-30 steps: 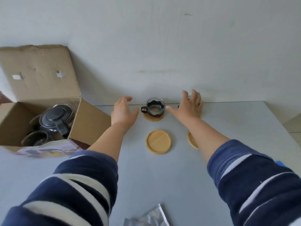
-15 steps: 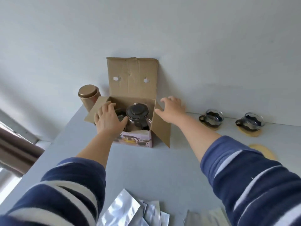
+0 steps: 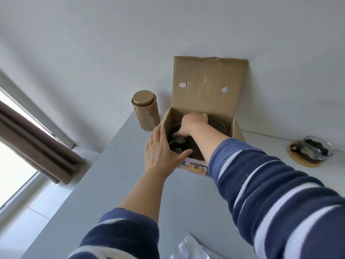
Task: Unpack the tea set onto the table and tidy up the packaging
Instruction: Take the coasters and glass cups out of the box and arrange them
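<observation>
We are looking down at a pale grey worktop point(image 3: 119, 186) that is running from the lower left of the frame up toward a plain white wall point(image 3: 93, 43). At the left edge of the frame a window point(image 3: 11, 165) is letting in bright light, and a brown curtain point(image 3: 37, 144) is hanging across it.

An open cardboard box point(image 3: 206, 86) is sitting at the upper centre, against the wall, with its lid flap standing upright. Just left of it a gold canister point(image 3: 146, 114) is standing upright, apart from the box.

Our left hand point(image 3: 160, 152) is lying spread, fingers extended, flat against the box's left wall and near corner, the thumb hooking over the front edge. Our right hand point(image 3: 192, 123) is reaching down into the box, fingers curling among dark glassware point(image 3: 178, 145); we cannot tell whether it is gripping a piece. A dark round lid is showing behind the wrist, mostly hidden.

At the right of the frame a glass cup point(image 3: 315, 149) is resting on a wooden coaster point(image 3: 303, 162), well apart from the box.

At the bottom centre the corner of a silver foil pouch point(image 3: 186, 249) is lying on the worktop. Both forearms are wearing navy sleeves with white stripes.
</observation>
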A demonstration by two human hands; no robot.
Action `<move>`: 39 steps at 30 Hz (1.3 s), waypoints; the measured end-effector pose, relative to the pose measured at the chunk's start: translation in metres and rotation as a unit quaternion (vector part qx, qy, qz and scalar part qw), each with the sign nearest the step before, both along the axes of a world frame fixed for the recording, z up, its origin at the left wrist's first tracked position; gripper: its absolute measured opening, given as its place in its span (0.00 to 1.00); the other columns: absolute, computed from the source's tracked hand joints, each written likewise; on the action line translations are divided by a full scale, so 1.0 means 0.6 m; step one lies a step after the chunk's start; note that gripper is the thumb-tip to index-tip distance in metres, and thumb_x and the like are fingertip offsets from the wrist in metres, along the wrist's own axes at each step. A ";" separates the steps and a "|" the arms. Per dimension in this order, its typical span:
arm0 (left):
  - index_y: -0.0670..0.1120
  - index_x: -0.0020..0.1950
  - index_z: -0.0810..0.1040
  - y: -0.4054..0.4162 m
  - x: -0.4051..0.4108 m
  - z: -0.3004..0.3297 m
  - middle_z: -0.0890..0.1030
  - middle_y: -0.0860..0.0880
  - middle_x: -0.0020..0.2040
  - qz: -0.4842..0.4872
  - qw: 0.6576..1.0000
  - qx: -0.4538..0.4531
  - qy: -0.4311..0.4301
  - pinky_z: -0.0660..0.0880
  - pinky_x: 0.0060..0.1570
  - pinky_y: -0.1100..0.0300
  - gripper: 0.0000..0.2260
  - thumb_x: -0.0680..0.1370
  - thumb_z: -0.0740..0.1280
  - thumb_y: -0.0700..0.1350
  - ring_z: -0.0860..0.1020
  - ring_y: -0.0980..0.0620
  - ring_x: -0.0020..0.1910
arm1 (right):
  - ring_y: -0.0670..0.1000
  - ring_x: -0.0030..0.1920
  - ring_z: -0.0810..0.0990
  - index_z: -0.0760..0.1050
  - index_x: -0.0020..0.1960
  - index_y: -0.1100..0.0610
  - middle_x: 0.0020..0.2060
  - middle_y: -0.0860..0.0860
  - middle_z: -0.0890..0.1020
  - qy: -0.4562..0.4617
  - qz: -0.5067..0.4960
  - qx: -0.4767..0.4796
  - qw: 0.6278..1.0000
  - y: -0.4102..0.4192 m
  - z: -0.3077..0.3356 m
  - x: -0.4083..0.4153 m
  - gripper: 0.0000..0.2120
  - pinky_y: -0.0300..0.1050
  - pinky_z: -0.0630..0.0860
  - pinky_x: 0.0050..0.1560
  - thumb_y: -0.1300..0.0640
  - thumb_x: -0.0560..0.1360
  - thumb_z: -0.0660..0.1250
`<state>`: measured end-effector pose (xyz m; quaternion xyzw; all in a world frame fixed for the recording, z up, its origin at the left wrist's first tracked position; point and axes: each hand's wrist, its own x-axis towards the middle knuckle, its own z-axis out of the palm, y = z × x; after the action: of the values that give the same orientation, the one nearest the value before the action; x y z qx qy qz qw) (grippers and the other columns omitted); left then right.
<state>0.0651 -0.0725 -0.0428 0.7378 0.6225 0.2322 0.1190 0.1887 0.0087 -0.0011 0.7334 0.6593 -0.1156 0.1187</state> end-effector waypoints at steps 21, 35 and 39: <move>0.48 0.70 0.66 0.030 0.036 0.063 0.66 0.48 0.69 -0.040 0.965 -0.029 0.256 0.55 0.70 0.45 0.37 0.68 0.68 0.66 0.61 0.46 0.71 | 0.56 0.48 0.79 0.64 0.67 0.60 0.50 0.53 0.78 0.187 -0.146 0.192 0.952 -0.083 0.125 0.065 0.46 0.45 0.73 0.36 0.35 0.59 0.72; 0.51 0.64 0.73 0.084 0.057 0.048 0.76 0.49 0.62 -0.087 0.872 -0.222 0.428 0.40 0.71 0.37 0.16 0.77 0.62 0.53 0.63 0.41 0.72 | 0.56 0.56 0.76 0.64 0.65 0.58 0.59 0.52 0.73 0.170 -0.198 0.233 0.937 -0.153 0.056 0.123 0.43 0.46 0.69 0.41 0.29 0.61 0.65; 0.52 0.56 0.75 0.088 0.036 0.053 0.79 0.50 0.53 -0.080 0.896 -0.215 0.380 0.58 0.68 0.39 0.20 0.71 0.67 0.62 0.72 0.43 0.61 | 0.54 0.51 0.77 0.63 0.63 0.54 0.55 0.50 0.75 0.228 -0.207 0.261 0.915 -0.160 0.032 0.104 0.42 0.45 0.72 0.39 0.28 0.59 0.63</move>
<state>0.0868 -0.0197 -0.0109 0.7737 0.5937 -0.2160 0.0470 0.2514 -0.0871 0.0182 0.8123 0.5085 -0.1251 -0.2568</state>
